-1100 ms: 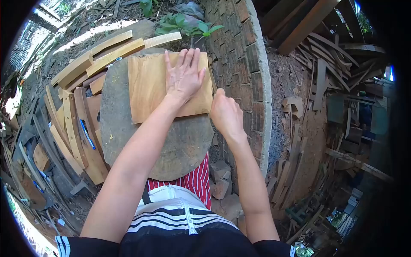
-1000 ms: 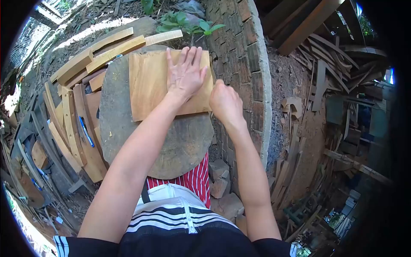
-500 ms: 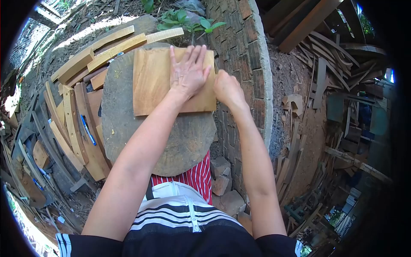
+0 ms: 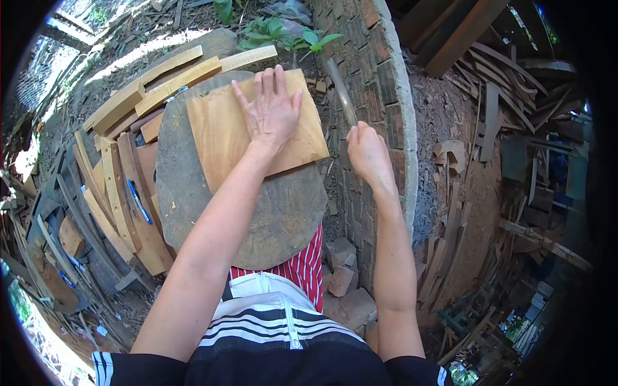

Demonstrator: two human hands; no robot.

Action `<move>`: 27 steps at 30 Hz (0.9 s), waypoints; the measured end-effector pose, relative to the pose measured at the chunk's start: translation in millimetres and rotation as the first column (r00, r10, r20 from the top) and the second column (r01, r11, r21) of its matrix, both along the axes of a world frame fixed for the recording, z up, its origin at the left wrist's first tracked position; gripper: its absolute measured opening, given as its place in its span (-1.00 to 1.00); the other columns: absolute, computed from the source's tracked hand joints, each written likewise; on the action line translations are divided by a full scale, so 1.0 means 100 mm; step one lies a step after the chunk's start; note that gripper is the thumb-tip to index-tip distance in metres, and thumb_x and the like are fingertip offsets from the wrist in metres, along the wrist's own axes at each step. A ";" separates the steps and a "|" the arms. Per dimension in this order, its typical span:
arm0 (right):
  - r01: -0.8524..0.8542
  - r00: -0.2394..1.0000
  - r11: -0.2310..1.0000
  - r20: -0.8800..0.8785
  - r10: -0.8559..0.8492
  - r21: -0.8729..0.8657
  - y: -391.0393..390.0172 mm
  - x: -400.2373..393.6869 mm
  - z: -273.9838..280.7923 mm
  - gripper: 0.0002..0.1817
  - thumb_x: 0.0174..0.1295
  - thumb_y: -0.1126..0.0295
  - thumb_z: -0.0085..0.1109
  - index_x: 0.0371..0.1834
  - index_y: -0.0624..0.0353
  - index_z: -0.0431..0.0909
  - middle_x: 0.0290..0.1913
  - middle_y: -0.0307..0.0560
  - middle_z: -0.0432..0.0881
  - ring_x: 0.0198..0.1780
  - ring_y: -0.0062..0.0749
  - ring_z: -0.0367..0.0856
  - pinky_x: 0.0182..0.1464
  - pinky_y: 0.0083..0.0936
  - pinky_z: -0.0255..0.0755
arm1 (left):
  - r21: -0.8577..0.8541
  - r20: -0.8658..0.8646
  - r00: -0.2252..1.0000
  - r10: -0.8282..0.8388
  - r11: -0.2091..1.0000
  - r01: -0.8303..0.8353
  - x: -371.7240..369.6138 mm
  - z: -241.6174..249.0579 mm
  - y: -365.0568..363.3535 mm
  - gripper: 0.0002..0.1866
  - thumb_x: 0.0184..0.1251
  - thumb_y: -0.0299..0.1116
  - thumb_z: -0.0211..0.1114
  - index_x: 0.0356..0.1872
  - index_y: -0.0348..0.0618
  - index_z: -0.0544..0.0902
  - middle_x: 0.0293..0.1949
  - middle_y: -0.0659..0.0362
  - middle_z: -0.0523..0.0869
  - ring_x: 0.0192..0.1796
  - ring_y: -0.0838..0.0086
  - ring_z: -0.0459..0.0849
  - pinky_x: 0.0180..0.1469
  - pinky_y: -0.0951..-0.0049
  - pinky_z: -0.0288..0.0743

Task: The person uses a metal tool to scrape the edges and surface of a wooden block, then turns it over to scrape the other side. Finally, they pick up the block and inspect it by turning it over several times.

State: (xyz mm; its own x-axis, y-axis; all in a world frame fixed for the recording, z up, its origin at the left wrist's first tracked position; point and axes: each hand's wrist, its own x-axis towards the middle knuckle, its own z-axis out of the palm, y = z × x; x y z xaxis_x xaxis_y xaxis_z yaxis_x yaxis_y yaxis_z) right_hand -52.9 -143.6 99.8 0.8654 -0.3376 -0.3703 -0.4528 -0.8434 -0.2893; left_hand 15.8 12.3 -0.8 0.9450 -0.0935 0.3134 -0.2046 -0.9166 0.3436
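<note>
**Wood board pinned flat, blade lifted clear**

Wooden offcuts (image 4: 122,186) lie heaped at the far left, a blue pen (image 4: 140,201) resting among them. Next comes the round stump (image 4: 257,219), grey and worn, carrying the board (image 4: 219,135). The left hand (image 4: 270,112) presses flat on the board, fingers spread, gripping nothing. Half a second ago the board sat square to the stump; now it is turned, its near corner swung toward the right edge. The right hand (image 4: 368,154), which was then tight against the board's right edge, has pulled away and stands apart from it, fist closed around a knife (image 4: 341,96) whose blade points up and away. Right of that rises a curved brick wall (image 4: 380,77), close beside the stump. Beyond it, more scrap wood (image 4: 489,109) lies strewn over bare earth.
</note>
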 end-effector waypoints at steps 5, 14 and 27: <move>-0.103 0.995 0.995 0.014 0.103 -0.012 0.15 0.14 0.00 -0.69 0.38 0.26 -0.14 -0.15 0.29 0.52 -0.21 0.37 0.65 -0.06 0.29 0.62 0.01 0.08 0.47 | 0.068 -0.034 0.999 0.028 0.997 -0.025 0.02 0.00 0.01 -0.36 0.37 0.04 0.07 0.34 -0.14 0.30 0.19 0.17 0.37 0.38 0.35 0.21 0.44 -0.41 -0.32; -0.207 0.978 0.976 -0.011 0.206 -0.063 0.38 0.19 -0.05 -0.71 0.27 0.36 -0.11 -0.15 0.32 0.54 -0.19 0.37 0.67 -0.05 0.23 0.66 0.01 0.02 0.52 | 0.115 -0.005 1.000 0.014 0.993 -0.014 0.03 -0.05 0.00 -0.36 0.43 0.02 -0.02 0.40 -0.15 0.25 0.29 0.19 0.34 0.44 0.35 0.17 0.40 -0.50 -0.35; -0.244 0.970 0.969 -0.030 0.243 -0.037 0.44 0.29 -0.06 -0.72 0.24 0.38 -0.10 -0.16 0.33 0.56 -0.17 0.37 0.67 -0.05 0.22 0.66 0.00 0.00 0.52 | 0.125 -0.075 0.997 0.017 0.992 -0.008 0.00 0.03 -0.01 -0.33 0.43 0.08 -0.01 0.43 -0.09 0.24 0.32 0.19 0.36 0.44 0.34 0.20 0.39 -0.49 -0.27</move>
State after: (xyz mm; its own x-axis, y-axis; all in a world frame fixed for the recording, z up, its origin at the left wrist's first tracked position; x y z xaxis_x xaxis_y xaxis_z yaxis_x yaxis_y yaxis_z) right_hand -23.9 -99.7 93.3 0.9139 -0.1328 -0.3836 -0.2392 -0.9397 -0.2445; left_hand 15.8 11.6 2.6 0.9669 -0.1156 0.2273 -0.1708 -0.9555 0.2404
